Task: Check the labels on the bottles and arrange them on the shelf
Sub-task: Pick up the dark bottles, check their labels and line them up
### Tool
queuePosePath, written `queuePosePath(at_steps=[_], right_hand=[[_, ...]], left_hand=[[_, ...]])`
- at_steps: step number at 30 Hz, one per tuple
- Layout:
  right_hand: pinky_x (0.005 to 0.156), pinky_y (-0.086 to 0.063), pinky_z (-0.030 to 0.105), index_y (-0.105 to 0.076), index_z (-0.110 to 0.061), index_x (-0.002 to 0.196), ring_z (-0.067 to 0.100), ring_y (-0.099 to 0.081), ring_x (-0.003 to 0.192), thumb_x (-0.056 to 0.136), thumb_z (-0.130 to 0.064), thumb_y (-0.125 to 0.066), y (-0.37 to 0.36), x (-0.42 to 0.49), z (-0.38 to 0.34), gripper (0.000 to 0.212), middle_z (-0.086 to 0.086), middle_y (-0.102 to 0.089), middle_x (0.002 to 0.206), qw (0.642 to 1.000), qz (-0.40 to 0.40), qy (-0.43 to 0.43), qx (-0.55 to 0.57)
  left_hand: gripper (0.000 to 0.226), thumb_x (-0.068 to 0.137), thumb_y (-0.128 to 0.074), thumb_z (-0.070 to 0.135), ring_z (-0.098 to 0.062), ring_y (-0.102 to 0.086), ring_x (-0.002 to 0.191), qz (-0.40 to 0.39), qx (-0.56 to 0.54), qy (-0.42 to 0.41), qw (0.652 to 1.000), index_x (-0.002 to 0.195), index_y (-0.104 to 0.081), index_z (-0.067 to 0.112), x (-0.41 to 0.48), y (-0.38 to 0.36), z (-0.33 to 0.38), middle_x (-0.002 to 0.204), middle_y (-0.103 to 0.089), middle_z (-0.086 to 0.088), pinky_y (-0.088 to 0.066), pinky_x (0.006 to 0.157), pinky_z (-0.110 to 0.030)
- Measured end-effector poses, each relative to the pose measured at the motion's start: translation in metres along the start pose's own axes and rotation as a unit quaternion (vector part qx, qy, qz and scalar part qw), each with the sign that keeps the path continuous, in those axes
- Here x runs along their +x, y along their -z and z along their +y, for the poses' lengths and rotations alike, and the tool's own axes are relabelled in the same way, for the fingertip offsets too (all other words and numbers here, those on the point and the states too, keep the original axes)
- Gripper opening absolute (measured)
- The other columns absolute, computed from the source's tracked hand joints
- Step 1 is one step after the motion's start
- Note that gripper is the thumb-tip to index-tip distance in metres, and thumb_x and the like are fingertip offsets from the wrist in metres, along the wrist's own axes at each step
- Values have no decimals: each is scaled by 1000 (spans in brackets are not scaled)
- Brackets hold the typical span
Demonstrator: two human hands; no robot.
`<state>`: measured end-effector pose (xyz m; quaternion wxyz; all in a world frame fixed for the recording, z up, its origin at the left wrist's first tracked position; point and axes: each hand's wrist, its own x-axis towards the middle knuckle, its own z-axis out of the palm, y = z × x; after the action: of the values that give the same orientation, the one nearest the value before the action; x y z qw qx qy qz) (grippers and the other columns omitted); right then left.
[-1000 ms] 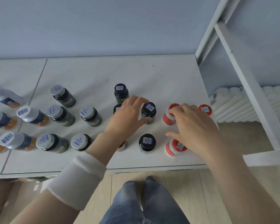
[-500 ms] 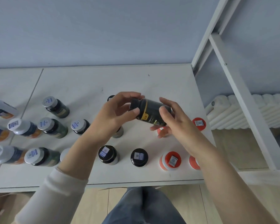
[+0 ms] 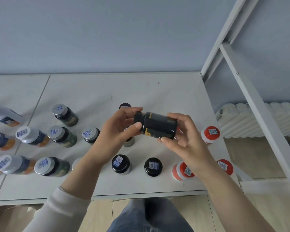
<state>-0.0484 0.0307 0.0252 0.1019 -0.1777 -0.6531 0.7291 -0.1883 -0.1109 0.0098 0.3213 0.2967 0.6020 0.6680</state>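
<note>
Black plastic with a gold band: the bottle [image 3: 155, 125] lies on its side in mid-air above the shelf [image 3: 141, 91], between both hands. The left hand [image 3: 117, 131] pinches its cap end, the right hand [image 3: 182, 136] curls around its base. This looks like the label check. Next, I judge, it must be stood upright among the black-capped bottles [image 3: 120, 164], clear of the red-capped ones [image 3: 210, 133].

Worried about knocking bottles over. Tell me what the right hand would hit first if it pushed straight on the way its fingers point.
The right hand points left, so it presses into the black bottle it holds; beyond that, the left hand on the cap end. Depth unclear.
</note>
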Motion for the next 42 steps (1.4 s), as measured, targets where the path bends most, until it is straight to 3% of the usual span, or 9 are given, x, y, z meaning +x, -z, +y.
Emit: queuePosePath(at_steps=[5, 8, 13, 18, 23, 26, 28, 32, 42], right_hand=[[79, -55, 18, -48, -19, 114, 18, -69, 96, 81, -4, -64, 2, -1, 9, 39, 7, -60, 117, 997, 30, -42, 60], [76, -50, 12, -46, -13, 113, 3, -63, 99, 75, 13, -65, 0, -1, 7, 50, 5, -58, 113, 998, 41, 16, 40], [78, -53, 14, -47, -25, 114, 6, -65, 101, 76, 4, -66, 1, -1, 7, 51, -5, -60, 114, 997, 69, 7, 25], [80, -52, 12, -47, -34, 117, 6, -60, 108, 72, -7, -75, -5, 2, 4, 60, -3, -57, 120, 971, 108, 121, -176], [74, -43, -3, -50, -18, 125, -5, -54, 91, 68, -14, -80, -7, 5, 5, 65, 0, -55, 109, 907, 124, 181, -361], [76, -43, 8, -46, -14, 128, 6, -51, 101, 72, -21, -77, 4, 4, 0, 65, 6, -52, 124, 863, 64, 102, -491], [84, -40, 16, -37, -20, 135, 13, -47, 117, 79, -31, -70, 15, 5, -4, 66, 3, -41, 136, 790, 1, 33, -612], [97, -44, 30, -31, -20, 138, 22, -46, 121, 85, -36, -63, 27, 15, -14, 64, 6, -39, 139, 671, -52, -50, -738], [98, -42, 38, -32, -15, 137, 27, -48, 119, 85, -38, -63, 36, 26, -24, 65, 11, -45, 135, 653, -75, -76, -750]], left_hand=[[38, 76, -64, 22, -18, -57, 119, -15, -26, -2, 1000, 112, -61, 33, 3, 1, -3, 125, -62, 4, -47, 95, -35], [39, 79, -64, 20, -13, -62, 109, -10, -51, 34, 998, 117, -56, 23, 6, 0, -7, 115, -66, 6, -52, 88, -30], [36, 82, -54, 9, -14, -64, 101, 2, -101, 49, 994, 116, -56, 20, 9, -4, -7, 106, -69, 5, -52, 84, -25], [27, 90, -52, 16, -10, -65, 91, 17, -162, 96, 982, 116, -57, 20, 15, -9, -10, 101, -66, 3, -55, 82, -27], [27, 95, -41, 21, -12, -66, 85, 18, -164, 168, 972, 115, -58, 13, 25, -9, -9, 102, -64, -3, -56, 78, -24], [22, 91, -50, 14, -11, -65, 89, 2, -68, 143, 987, 111, -60, 18, 30, -5, -9, 101, -66, 1, -55, 80, -23], [25, 87, -60, 10, -11, -64, 97, -11, 97, 99, 990, 107, -60, 25, 35, -5, -10, 106, -66, 4, -51, 84, -21], [33, 78, -70, 10, -8, -53, 98, -35, 385, 8, 922, 108, -61, 21, 44, -17, -22, 106, -57, 5, -36, 83, -3], [39, 81, -66, 11, -23, -49, 113, -74, 522, 34, 849, 117, -55, 16, 51, -35, -54, 121, -49, -5, -41, 92, -31]])
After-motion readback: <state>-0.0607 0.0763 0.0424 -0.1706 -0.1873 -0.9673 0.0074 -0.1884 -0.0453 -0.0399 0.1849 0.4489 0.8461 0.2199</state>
